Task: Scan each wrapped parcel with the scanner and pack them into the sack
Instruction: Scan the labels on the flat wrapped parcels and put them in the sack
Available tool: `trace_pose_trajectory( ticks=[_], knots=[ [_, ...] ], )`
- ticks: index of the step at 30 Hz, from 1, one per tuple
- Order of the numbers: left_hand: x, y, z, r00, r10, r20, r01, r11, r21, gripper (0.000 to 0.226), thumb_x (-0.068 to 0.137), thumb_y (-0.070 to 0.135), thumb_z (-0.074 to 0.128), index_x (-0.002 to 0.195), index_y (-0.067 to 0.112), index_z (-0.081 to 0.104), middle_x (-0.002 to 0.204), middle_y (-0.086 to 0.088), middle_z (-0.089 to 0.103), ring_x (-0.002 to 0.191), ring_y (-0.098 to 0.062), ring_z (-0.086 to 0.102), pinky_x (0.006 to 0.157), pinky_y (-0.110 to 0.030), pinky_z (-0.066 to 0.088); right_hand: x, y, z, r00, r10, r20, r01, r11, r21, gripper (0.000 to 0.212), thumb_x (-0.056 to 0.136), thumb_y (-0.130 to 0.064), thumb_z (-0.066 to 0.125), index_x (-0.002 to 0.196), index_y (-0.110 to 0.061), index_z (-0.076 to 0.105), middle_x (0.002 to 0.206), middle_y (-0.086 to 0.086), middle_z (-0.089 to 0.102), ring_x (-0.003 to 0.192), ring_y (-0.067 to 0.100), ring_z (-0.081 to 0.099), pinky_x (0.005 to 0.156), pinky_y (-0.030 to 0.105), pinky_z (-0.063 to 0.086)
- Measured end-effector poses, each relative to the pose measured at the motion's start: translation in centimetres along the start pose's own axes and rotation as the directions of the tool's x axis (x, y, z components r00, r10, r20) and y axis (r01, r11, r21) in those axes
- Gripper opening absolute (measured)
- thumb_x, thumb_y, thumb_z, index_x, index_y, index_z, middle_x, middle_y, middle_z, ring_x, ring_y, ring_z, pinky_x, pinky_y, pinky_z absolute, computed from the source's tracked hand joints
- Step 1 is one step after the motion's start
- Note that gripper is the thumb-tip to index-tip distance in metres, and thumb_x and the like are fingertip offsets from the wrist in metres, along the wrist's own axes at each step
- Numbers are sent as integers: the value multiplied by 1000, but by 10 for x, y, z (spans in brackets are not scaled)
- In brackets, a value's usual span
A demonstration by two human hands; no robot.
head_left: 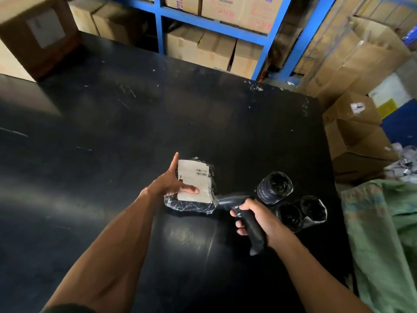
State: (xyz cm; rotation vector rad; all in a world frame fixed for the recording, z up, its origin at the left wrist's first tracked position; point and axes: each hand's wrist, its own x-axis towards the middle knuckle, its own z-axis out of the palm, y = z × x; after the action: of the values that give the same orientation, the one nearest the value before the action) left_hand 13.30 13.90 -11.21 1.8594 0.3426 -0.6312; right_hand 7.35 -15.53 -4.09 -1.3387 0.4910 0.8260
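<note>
My left hand [173, 180] holds a black plastic-wrapped parcel [198, 204] over the black table, thumb pressed on its white barcode label [195, 180], which faces up. My right hand [255, 218] grips the black handheld scanner [248, 222]; its head sits right beside the parcel's right edge. Three more black wrapped parcels lie on the table just right of the scanner: one larger [274, 187], two smaller [290, 216] [313, 210]. The green woven sack [383, 233] hangs at the table's right edge.
The black table [112, 143] fills most of the view. A cardboard box [38, 35] stands on its far left corner. Blue shelving [214, 26] with cartons runs behind. More cartons [356, 136] are stacked on the right beyond the sack.
</note>
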Motion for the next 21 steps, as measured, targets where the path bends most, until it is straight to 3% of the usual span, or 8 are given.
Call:
trace_pose_trajectory(
  ticks=[3,7,10,14,21],
  knots=[
    [-7,-2,6,998,36,-47,-35,999,14,138,52,28,100,155,45,9,123,0,65,107,-21,67,96,-44,56,1,-12,13,994,-104,-47,103,995,-10,42,94,-16,57,134,-8,48,85,17,61,49,22,46,42,27,34],
    [-26,-6,22,977,109,-182,-106,994,24,123,47,42,99,146,52,27,114,7,68,103,-16,67,97,-40,55,-10,-28,26,964,-245,-101,234,966,-110,31,97,-38,64,123,-25,53,86,18,63,47,23,47,43,28,35],
    [-43,-5,35,951,179,-253,-181,983,15,117,48,41,99,142,57,31,117,10,67,105,-15,66,98,-34,54,-21,-31,32,917,-382,-116,355,913,-203,35,96,-51,63,120,-29,53,88,16,64,45,24,50,41,30,40],
    [-66,-2,49,918,243,-314,-241,969,46,116,50,38,98,141,62,30,117,12,64,106,-15,63,98,-33,52,-41,-30,37,834,-535,-133,484,826,-289,27,98,-50,61,116,-31,54,87,13,66,44,27,52,40,31,41],
    [-95,-2,65,887,309,-343,-310,949,55,114,52,36,98,141,62,31,119,14,64,107,-10,63,95,-25,51,-68,-18,39,788,-604,-122,507,748,-428,25,99,-50,57,117,-33,50,80,9,65,41,25,54,39,31,42]
  ],
)
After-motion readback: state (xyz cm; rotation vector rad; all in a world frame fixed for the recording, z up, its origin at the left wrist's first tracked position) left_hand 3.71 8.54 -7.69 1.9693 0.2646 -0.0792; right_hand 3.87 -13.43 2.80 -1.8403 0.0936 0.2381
